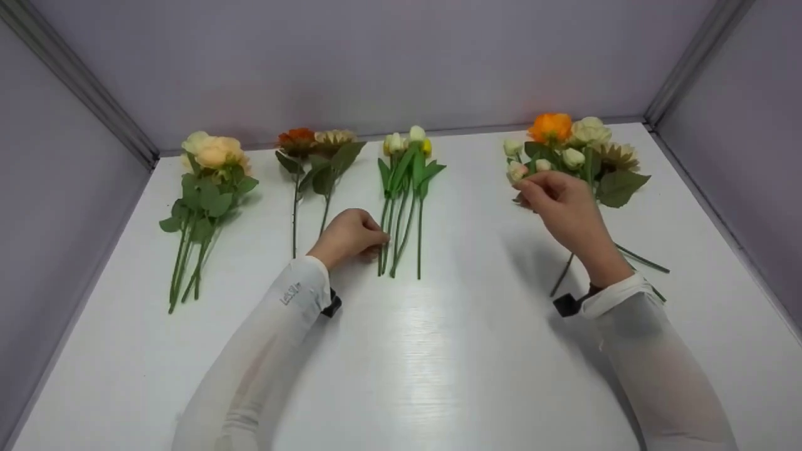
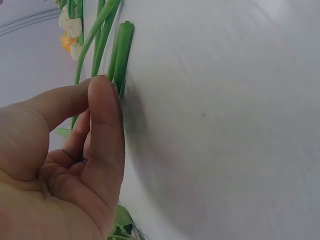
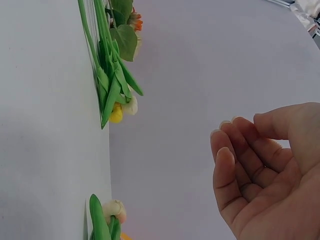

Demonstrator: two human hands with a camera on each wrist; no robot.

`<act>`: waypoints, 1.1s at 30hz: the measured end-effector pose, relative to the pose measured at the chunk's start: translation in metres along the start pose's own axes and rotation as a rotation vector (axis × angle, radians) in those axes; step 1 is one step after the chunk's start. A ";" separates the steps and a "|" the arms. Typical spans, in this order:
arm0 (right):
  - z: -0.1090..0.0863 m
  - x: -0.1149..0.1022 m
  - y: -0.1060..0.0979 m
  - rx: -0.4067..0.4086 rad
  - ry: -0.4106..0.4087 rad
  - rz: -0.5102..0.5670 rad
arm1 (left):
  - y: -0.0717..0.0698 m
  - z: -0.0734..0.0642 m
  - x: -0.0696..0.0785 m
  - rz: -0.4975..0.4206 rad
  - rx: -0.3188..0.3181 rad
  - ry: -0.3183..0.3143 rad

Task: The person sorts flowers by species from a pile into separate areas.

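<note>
Pinching perhaps two tulip stems (image 2: 123,52): one left hand (image 1: 352,235).

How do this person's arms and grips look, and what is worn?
The left sleeve and right sleeve are whitish, partly see-through; dark lettering marks the left, near its cuff. Each wrist has a small black block. Left grip and right grip are gloveless.

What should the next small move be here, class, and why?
Probably firm the left hand's grip around the tulip stems: its fingertips are at them, though whether they pinch any is unclear. The right hand looks empty near the mixed flowers, so seems free to help.
</note>
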State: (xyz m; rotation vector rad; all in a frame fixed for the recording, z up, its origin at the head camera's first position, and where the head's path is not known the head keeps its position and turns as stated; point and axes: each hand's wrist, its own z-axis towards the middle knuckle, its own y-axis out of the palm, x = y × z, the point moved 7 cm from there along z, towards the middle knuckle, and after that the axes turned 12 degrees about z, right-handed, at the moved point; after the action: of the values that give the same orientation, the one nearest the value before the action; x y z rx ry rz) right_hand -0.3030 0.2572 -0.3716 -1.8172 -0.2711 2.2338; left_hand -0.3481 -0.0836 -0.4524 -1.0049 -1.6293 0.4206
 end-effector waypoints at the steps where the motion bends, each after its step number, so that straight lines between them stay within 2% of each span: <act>1: 0.000 -0.001 -0.003 0.010 0.004 0.002 | -0.002 -0.001 0.002 -0.008 0.003 -0.001; 5: 0.002 -0.002 -0.022 0.064 0.014 0.019 | -0.011 -0.005 0.016 -0.042 0.029 0.025; 9: 0.003 -0.003 -0.050 0.141 0.022 0.026 | -0.017 -0.014 0.043 -0.035 0.075 0.123; 13: 0.003 -0.002 -0.079 0.230 0.020 0.024 | -0.014 -0.028 0.079 0.057 0.137 0.265; 17: 0.002 0.007 -0.103 0.263 0.064 0.010 | 0.001 -0.042 0.114 0.206 0.180 0.425; 21: 0.001 0.019 -0.119 0.229 0.145 -0.063 | 0.021 -0.051 0.141 0.368 0.201 0.588; 25: 0.001 0.030 -0.126 0.171 0.223 -0.181 | 0.043 -0.057 0.161 0.499 0.210 0.718; 28: 0.001 0.037 -0.126 0.097 0.263 -0.280 | 0.060 -0.061 0.171 0.564 0.193 0.782; 33: 0.000 0.052 -0.118 -0.061 0.312 -0.380 | 0.087 -0.065 0.183 0.614 0.146 0.863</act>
State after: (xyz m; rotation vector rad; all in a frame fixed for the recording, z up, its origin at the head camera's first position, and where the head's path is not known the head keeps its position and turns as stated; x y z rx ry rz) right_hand -0.3045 0.3857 -0.3846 -1.9203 -0.5725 1.6799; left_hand -0.2572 0.0955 -0.3819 -1.3223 -0.5000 0.4153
